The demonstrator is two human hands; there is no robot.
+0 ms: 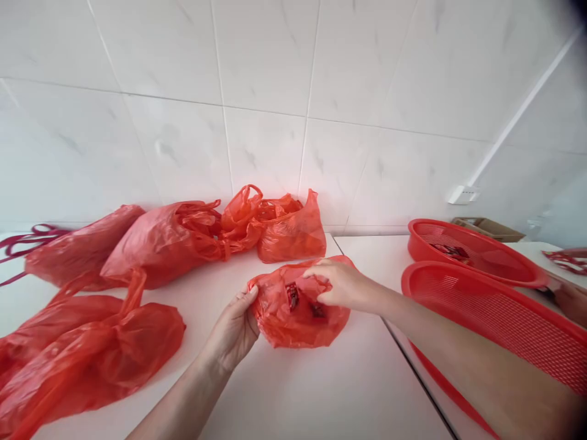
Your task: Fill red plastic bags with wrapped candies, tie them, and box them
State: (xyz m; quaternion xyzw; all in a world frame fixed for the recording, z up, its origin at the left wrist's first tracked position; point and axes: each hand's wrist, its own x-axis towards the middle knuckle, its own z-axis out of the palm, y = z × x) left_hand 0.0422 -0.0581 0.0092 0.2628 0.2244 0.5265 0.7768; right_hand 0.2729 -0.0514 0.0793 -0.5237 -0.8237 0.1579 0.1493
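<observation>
A thin red plastic bag [275, 324] lies in front of me on the white table with its mouth spread open. Inside it are small dark-red wrapped packets [292, 296]; their contents cannot be made out. My left hand [237, 324] pinches the left rim of the bag between thumb and fingers. Over the right side of the mouth, my right hand [342, 284] has its fingers curled down, closed on a fold of the same plastic. Its fingertips are partly hidden, just above the packets.
Several filled red bags [156, 244] line the wall, and a knotted red bag [114, 342] lies at near left. On the right stand two red mesh baskets [449, 275], the farther holding a few packets. A person's hand [571, 300] shows at the right edge beside a cardboard box [488, 228].
</observation>
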